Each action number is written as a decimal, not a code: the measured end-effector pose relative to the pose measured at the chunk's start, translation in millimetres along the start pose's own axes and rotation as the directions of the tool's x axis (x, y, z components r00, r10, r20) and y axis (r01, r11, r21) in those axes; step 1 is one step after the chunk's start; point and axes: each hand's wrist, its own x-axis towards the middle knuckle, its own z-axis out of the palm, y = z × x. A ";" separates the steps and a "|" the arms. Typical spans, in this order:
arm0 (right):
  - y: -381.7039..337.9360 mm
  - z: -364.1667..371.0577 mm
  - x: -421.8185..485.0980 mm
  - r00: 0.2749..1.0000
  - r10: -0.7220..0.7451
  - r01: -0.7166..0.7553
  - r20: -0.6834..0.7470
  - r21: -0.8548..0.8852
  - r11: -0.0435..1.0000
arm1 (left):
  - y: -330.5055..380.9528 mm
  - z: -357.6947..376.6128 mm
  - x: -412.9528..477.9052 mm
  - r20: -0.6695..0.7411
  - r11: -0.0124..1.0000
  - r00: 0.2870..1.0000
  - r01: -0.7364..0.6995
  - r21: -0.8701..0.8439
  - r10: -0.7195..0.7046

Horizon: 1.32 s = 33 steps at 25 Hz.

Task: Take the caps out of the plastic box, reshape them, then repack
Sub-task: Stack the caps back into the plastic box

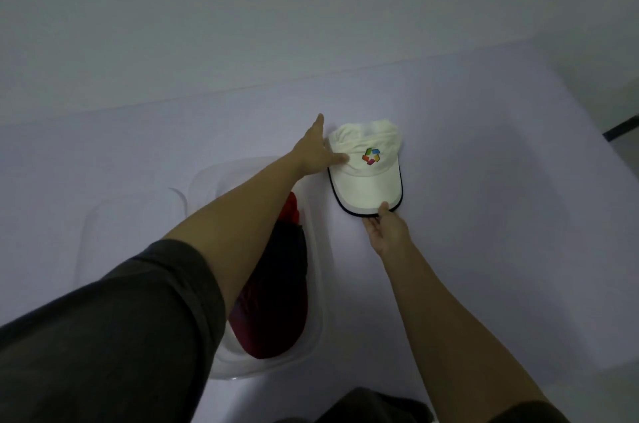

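Observation:
A white cap [366, 166] with a coloured logo and a dark-edged brim lies on the pale table [484, 197], brim toward me. My left hand [316, 149] lies flat against the crown's left side, thumb on the fabric, fingers straight. My right hand [385, 227] pinches the front edge of the brim, thumb on top and fingers beneath. The clear plastic box [316, 284] stands to the left of the cap, under my left forearm. It holds dark red and navy caps [280, 294], partly hidden by the arm.
A clear lid [131, 225] lies left of the box. The table's far edge meets a plain wall. At the far right, the table edge drops off near a dark strip [620, 126].

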 end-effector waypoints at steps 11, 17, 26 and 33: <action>-4.9 -9.9 2.5 0.999 -0.017 0.017 0.042 -0.001 1.000 | 6.6 9.4 6.9 0.122 0.991 0.992 -0.054 0.119 0.039; -21.6 1.0 -24.9 0.978 -0.077 0.046 0.191 0.160 0.986 | 32.8 -39.0 -19.5 0.147 0.987 0.977 -0.157 0.014 0.154; 42.2 52.0 -93.3 0.472 -0.106 0.881 0.875 -0.474 0.009 | 23.3 -182.6 -104.7 -0.096 0.977 0.974 -0.197 0.087 0.205; 54.8 87.1 -93.4 0.603 0.346 0.755 0.719 -0.373 -0.540 | -30.6 -201.7 -146.2 -0.223 0.964 0.949 -0.179 0.197 0.221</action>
